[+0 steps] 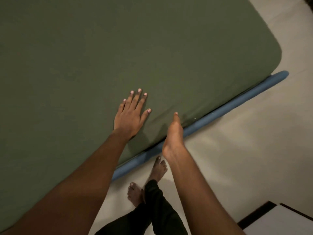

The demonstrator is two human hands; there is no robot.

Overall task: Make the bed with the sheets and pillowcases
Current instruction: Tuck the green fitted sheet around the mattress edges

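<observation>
Two hands touch one green sheet: left hand flat and spread, right hand straight-fingered, edge-on.

bare forearms, pale pink polish on fingers, black trousers, bare feet.

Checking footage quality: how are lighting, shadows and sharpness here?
Head view: dim, warm light; soft shadows fall on the olive-green fitted sheet between the flat left hand and the edge-on right hand; blue padded bed rail slightly soft; no glare.
</observation>
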